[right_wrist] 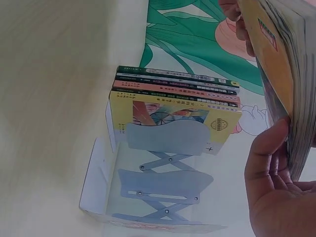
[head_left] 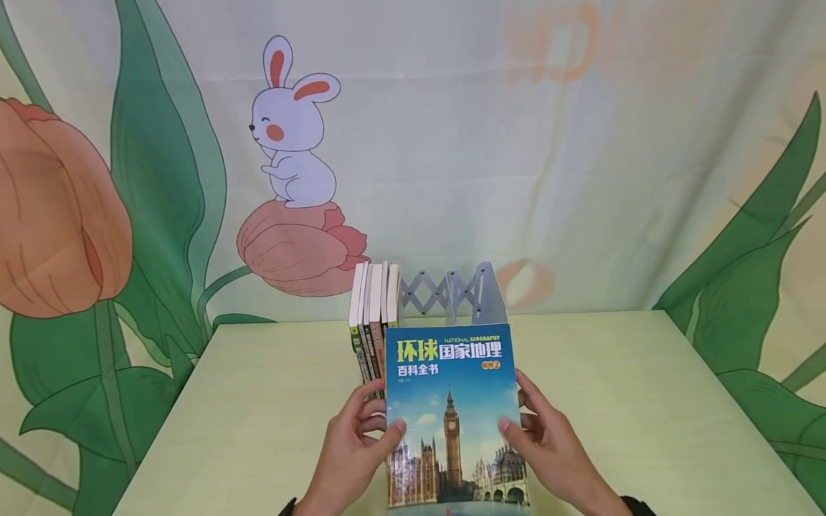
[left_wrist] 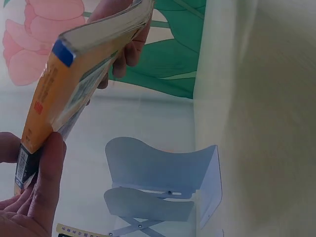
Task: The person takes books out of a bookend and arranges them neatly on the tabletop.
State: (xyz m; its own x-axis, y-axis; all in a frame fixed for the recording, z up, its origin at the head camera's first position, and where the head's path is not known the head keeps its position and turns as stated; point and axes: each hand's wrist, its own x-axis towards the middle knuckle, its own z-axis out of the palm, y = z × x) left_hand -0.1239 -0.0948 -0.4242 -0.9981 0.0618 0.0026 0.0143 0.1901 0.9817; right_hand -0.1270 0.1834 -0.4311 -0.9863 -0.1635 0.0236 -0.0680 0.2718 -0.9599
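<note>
A blue-covered book (head_left: 452,401) with a clock tower on its front is held upright between both hands, above the table. My left hand (head_left: 355,448) grips its left edge, the thumb on the cover and the fingers behind. On the opposite edge my right hand (head_left: 558,448) grips it the same way. The orange spine (left_wrist: 42,108) faces the left wrist view, and the page edges (right_wrist: 298,74) show in the right wrist view. Behind the book stands a grey expanding book rack (head_left: 493,297), partly hidden by it.
Several thin books (head_left: 374,301) stand upright at the rack's left end, the outermost on the rack side having a yellow cover (right_wrist: 173,111). The pale table (head_left: 258,423) ends at a printed backdrop (head_left: 439,143) with a rabbit and tulips.
</note>
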